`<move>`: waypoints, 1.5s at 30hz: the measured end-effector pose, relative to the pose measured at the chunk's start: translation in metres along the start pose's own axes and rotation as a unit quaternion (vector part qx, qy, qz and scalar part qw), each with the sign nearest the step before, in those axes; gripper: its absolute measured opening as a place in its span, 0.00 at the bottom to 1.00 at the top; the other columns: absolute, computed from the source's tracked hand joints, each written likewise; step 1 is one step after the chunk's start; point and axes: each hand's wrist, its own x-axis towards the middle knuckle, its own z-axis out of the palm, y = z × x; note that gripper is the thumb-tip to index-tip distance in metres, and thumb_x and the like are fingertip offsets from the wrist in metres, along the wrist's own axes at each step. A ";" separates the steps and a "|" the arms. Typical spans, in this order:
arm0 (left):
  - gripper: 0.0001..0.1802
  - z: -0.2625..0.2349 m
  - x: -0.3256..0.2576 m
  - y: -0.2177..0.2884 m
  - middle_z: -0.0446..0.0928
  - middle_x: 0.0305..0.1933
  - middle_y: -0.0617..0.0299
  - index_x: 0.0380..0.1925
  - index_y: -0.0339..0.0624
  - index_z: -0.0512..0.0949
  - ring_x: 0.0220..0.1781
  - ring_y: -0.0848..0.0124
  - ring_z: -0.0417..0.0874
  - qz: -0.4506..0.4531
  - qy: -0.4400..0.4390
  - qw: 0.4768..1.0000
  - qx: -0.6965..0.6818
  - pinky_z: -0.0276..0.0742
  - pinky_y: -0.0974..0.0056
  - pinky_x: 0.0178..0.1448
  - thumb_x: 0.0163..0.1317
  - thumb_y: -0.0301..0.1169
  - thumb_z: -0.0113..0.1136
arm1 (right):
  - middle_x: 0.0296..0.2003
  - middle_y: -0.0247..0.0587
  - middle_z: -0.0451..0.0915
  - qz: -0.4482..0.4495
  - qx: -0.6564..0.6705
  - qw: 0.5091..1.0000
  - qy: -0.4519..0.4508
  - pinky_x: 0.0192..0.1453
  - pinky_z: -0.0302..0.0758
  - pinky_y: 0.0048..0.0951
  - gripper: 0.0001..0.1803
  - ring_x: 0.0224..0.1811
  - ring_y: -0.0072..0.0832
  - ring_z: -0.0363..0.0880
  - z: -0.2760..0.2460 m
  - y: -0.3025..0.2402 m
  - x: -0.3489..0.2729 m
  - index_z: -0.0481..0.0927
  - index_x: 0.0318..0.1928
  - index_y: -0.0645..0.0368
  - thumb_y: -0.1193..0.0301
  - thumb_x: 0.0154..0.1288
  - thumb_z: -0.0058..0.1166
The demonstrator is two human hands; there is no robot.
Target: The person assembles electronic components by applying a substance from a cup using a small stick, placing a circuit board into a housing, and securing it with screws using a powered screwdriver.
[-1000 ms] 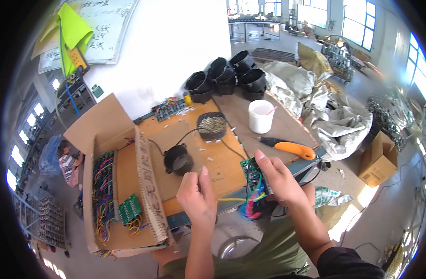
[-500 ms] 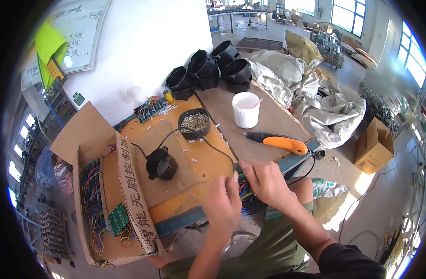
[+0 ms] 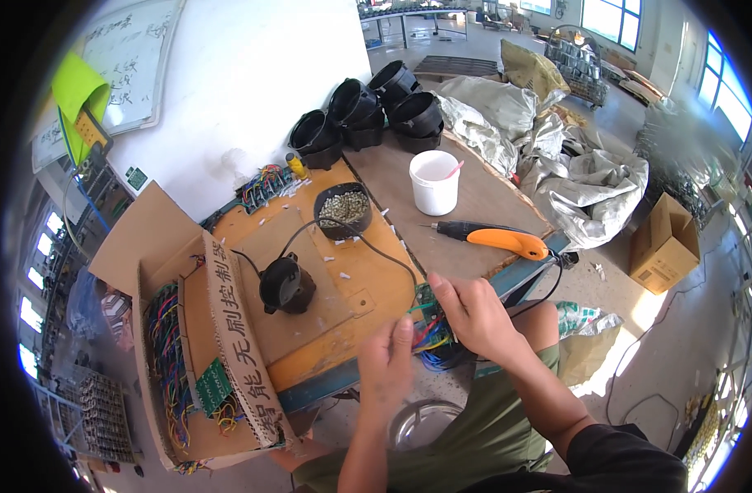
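At the table's front edge my right hand (image 3: pixel 477 319) is closed on a green circuit board (image 3: pixel 426 297), mostly hidden by the fingers. Blue, red and yellow wires (image 3: pixel 435 349) hang from it below the hand. Just left of it, my left hand (image 3: pixel 384 361) is closed, thumb up, and slightly blurred. A thin green wire (image 3: pixel 422 307) runs from the board to its thumb and fingers. From the board a black cable (image 3: pixel 374 248) arcs back over the table to a small black housing (image 3: pixel 286 285), which stands on a flat cardboard piece (image 3: pixel 314 329).
A cardboard box (image 3: pixel 243 345) of wired boards stands at left. Behind lie a black bowl of small metal parts (image 3: pixel 343 212), a white bucket (image 3: pixel 435 197), an orange-and-black electric screwdriver (image 3: pixel 507 242) and several black housings (image 3: pixel 355 107). Pale sacks (image 3: pixel 589 193) lie beyond the right edge.
My left hand has moved slightly down and away from my right, and the green wire now shows stretched between them. My right hand keeps its hold on the board.
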 end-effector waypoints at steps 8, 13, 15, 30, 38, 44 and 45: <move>0.12 -0.016 0.016 -0.011 0.75 0.26 0.56 0.38 0.33 0.76 0.28 0.58 0.76 0.139 0.015 0.966 0.216 0.72 0.58 0.36 0.69 0.33 0.54 | 0.21 0.62 0.71 0.038 0.029 0.997 -0.054 0.30 0.67 0.46 0.21 0.24 0.57 0.70 -0.007 -0.003 0.002 0.78 0.32 0.69 0.63 0.77 0.44; 0.21 -0.013 -0.011 0.018 0.72 0.48 0.45 0.53 0.33 0.71 0.49 0.55 0.75 0.230 0.129 0.928 0.262 0.71 0.58 0.54 0.69 0.39 0.55 | 0.22 0.65 0.71 0.064 -0.001 0.998 -0.028 0.30 0.66 0.49 0.20 0.29 0.62 0.69 0.002 0.003 0.008 0.79 0.33 0.69 0.64 0.76 0.45; 0.20 -0.002 -0.013 0.023 0.72 0.45 0.48 0.50 0.34 0.71 0.45 0.59 0.76 0.225 0.115 0.904 0.344 0.71 0.60 0.51 0.66 0.39 0.58 | 0.17 0.56 0.70 0.090 0.100 0.990 -0.040 0.28 0.66 0.41 0.23 0.20 0.48 0.66 0.011 0.001 0.005 0.76 0.29 0.69 0.62 0.78 0.43; 0.05 0.005 -0.017 0.009 0.76 0.37 0.50 0.34 0.33 0.76 0.37 0.63 0.78 0.190 0.186 0.963 0.048 0.74 0.67 0.37 0.63 0.25 0.60 | 0.24 0.27 0.71 0.179 0.331 0.925 -0.038 0.35 0.66 0.24 0.28 0.29 0.16 0.63 0.029 -0.017 -0.015 0.76 0.31 0.67 0.57 0.81 0.36; 0.05 -0.014 -0.038 0.037 0.73 0.33 0.55 0.27 0.38 0.75 0.38 0.62 0.76 0.321 0.252 0.893 0.191 0.76 0.53 0.53 0.59 0.25 0.62 | 0.19 0.43 0.65 0.099 0.097 0.987 0.084 0.27 0.63 0.32 0.22 0.22 0.25 0.59 0.028 -0.010 -0.018 0.70 0.28 0.67 0.64 0.79 0.40; 0.16 -0.013 -0.066 0.062 0.61 0.19 0.60 0.15 0.42 0.66 0.27 0.64 0.69 0.441 -0.061 0.867 0.224 0.68 0.41 0.70 0.53 0.25 0.64 | 0.21 0.48 0.67 -0.013 0.073 0.993 0.089 0.26 0.63 0.35 0.16 0.20 0.40 0.63 0.025 -0.012 -0.025 0.70 0.29 0.66 0.69 0.75 0.41; 0.16 -0.012 -0.063 0.059 0.60 0.19 0.59 0.14 0.41 0.66 0.26 0.63 0.68 0.440 -0.082 0.863 0.234 0.67 0.40 0.71 0.52 0.26 0.64 | 0.21 0.48 0.68 -0.026 0.070 0.993 0.088 0.27 0.63 0.34 0.15 0.20 0.41 0.64 0.025 -0.013 -0.028 0.71 0.30 0.66 0.70 0.74 0.41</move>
